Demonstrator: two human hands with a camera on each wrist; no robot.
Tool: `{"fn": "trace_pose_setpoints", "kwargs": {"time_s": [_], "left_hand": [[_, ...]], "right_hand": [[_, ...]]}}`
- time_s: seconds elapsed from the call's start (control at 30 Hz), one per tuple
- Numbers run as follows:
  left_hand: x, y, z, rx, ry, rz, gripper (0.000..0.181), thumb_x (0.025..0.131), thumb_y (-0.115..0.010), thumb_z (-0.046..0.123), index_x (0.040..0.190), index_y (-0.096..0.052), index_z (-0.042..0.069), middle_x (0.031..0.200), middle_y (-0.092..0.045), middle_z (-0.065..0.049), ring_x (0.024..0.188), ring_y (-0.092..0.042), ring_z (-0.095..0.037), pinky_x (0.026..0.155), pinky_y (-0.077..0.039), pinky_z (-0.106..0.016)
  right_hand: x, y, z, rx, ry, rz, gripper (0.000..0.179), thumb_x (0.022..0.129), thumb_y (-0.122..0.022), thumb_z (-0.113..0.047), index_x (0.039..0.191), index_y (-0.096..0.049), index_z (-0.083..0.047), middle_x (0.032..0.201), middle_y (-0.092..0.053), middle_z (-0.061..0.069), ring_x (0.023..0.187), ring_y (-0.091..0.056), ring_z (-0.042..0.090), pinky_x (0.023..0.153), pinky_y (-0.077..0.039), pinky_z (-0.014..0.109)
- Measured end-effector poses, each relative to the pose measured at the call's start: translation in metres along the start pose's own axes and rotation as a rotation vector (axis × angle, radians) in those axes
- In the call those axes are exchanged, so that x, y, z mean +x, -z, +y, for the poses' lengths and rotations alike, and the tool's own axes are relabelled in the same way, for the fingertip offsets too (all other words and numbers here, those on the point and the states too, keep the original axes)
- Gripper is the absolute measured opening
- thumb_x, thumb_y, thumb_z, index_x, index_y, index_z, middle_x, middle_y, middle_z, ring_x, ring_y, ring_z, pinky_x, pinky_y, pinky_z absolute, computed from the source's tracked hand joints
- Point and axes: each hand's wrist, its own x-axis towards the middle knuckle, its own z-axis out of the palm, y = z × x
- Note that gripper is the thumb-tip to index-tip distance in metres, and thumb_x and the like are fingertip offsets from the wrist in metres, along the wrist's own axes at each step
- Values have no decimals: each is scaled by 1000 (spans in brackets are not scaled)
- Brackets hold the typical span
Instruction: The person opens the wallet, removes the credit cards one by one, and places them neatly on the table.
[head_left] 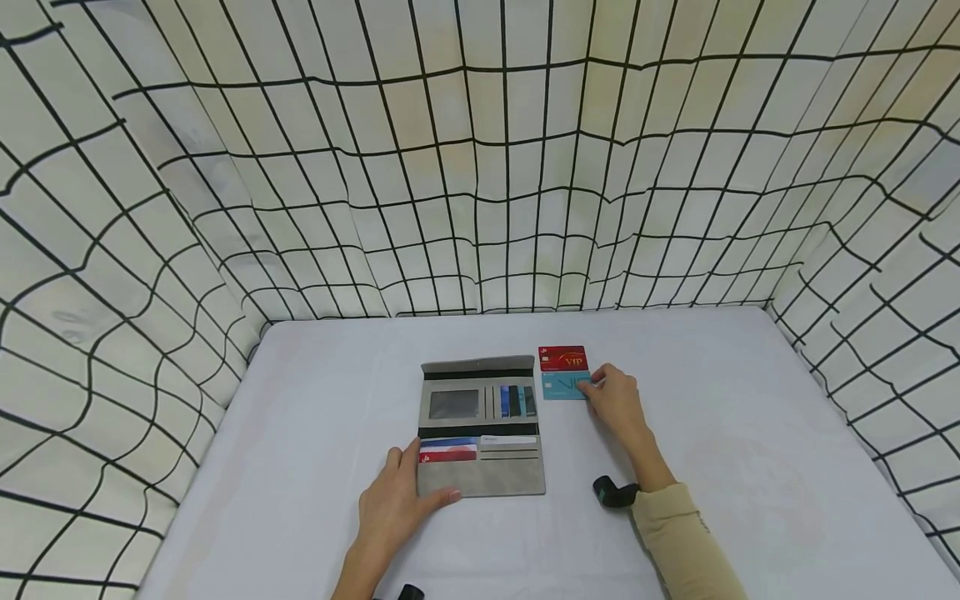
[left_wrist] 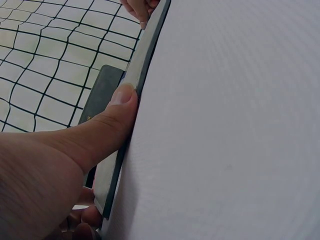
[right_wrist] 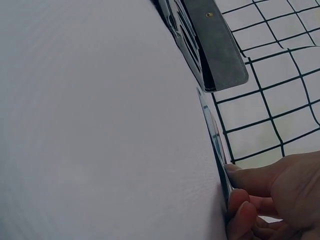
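- Tan sleeve (head_left: 686,542) of the right arm lies nearest to the head camera, at the bottom, with a black device (head_left: 615,492) at its wrist
- Left hand (head_left: 393,500) holds the near left corner of a grey wallet (head_left: 498,481), with the thumb along the near edge and the other fingers at the left side
- Right hand (head_left: 618,404) is closed to a pinch, and its fingertips have the right edge of a blue card (head_left: 558,386)
- This wallet lies open on the table (head_left: 300,392), near its middle; it has a clear window (head_left: 453,404), dark bands and a far flap (head_left: 480,364), which bears a brass snap (right_wrist: 209,15)
- In its slots are slim blue and dark cards (head_left: 517,401), one red, white and blue card (head_left: 447,454), and one white card (head_left: 508,440)
- Just beyond the blue card is a red card (head_left: 562,358) with golden letters "VIP"; both are just right of the wallet
- White cloth covers the table, slightly creased
- Around three sides stands a pale backdrop (head_left: 525,167) with wavy black grid lines and faint yellowish patches
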Motion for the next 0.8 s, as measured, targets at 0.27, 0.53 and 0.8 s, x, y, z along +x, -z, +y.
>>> {"fn": "trace_pose_setpoints", "kwargs": {"time_s": [0.27, 0.53, 0.8], "left_hand": [[0, 0, 1, 0, 1, 6, 105, 66, -86, 60, 144, -49, 2, 99, -55, -9, 75, -53, -17, 51, -40, -28], [0, 0, 1, -5, 4, -3, 105, 66, -87, 59, 145, -48, 3, 99, -55, -10, 75, -53, -17, 52, -41, -28], [0, 1, 2, -2, 12, -10, 105, 66, -86, 59, 146, -47, 3, 101, -56, -11, 76, -54, -18, 52, -41, -28]], "right_hand": [[2, 0, -2, -12, -48, -8, 28, 95, -70, -25, 97, -61, 1, 68, -62, 10, 55, -54, 16, 53, -42, 25], [3, 0, -2, -16, -49, 1, 28, 94, -71, -25, 94, -61, 1, 70, -62, 12, 57, -54, 16, 53, -42, 25], [4, -1, 1, -6, -43, 1, 30, 94, -71, -26, 94, -60, 2, 73, -62, 13, 59, -55, 17, 53, -42, 25]]}}
